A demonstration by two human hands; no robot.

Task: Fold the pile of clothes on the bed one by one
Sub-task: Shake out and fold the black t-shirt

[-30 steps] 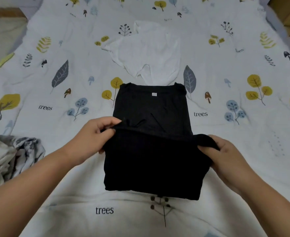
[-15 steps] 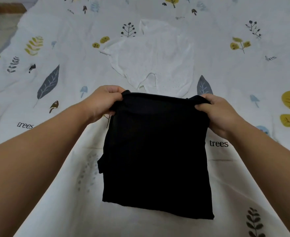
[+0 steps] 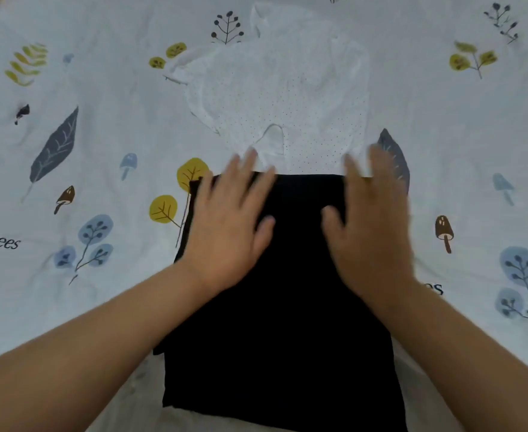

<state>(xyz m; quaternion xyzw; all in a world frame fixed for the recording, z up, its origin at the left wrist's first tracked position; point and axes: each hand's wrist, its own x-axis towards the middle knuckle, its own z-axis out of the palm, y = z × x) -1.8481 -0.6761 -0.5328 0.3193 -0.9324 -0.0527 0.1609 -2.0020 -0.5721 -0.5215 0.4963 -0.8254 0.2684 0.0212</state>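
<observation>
black garment (image 3: 287, 307): folded into a rough rectangle, lies flat on the bed sheet (image 3: 100, 307), centre of view, long side running toward the camera. Far edge touches or just overlaps the near hem of the white garment (image 3: 281, 88). Extra layers of black cloth stick out past the left edge, top and bottom.
left hand (image 3: 228, 226): palm down on the far left part of the black garment, fingers straight and spread, nothing gripped. Fingertips reach the far edge, about at the white garment's hem. Blurred.
right hand (image 3: 371, 226): palm down on the far right part of the black garment, fingers straight, thumb out toward the middle, nothing gripped. Heavily blurred, so can't tell if it presses the cloth or is just above it.
hands relative: side by side, apart, a strip of black cloth between them.
forearms: both bare, coming in from the lower corners, crossing over the near half of the black garment.
white garment: spread out, not neatly folded, beyond the black one toward the top of view; fine dot pattern, a notch at its near hem.
bed sheet: white, wrinkled, printed with leaves, mushrooms, small trees and the word "trees"; fills the view under both garments.
</observation>
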